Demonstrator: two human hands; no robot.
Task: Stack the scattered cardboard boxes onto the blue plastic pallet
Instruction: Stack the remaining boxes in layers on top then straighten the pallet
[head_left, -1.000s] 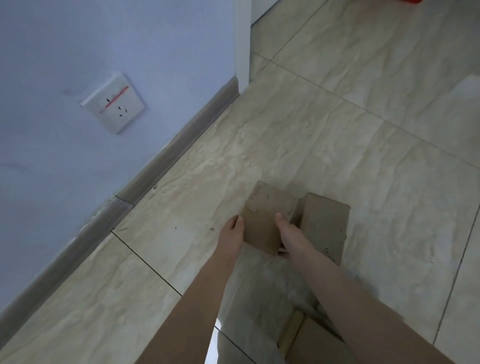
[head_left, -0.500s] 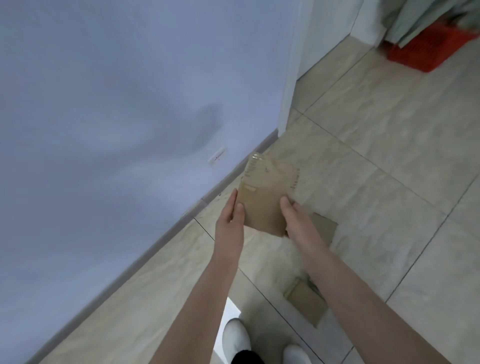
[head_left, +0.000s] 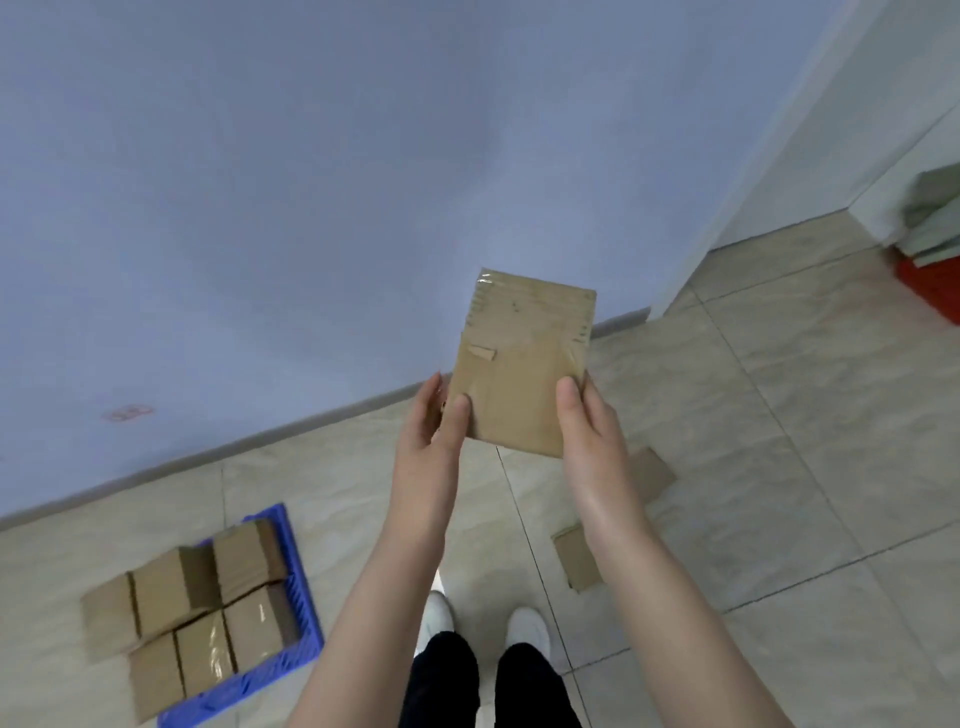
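Head view. A tiled floor (head_left: 779, 467) meets a pale blue wall (head_left: 311, 208) at a grey skirting (head_left: 322, 423).

Both hands are raised in front of the body and clamp one box (head_left: 524, 364) between them. The left hand (head_left: 436, 415) grips its left edge and the right hand (head_left: 587, 421) its right edge, each with the thumb laid over the near face. The box is in the air, well clear of the floor.

The pallet (head_left: 305, 613) lies below and to the left of the left hand and carries a stack (head_left: 208, 608) of boxes. Two loose boxes (head_left: 576, 558) lie below the right hand, partly hidden by the forearm.

Step in hand, as judged: transfer of a picked-up box. The next move calls for a turn to the left, then lowering the box onto a level part of the stack with its edges aligned. Release only once it is supported.
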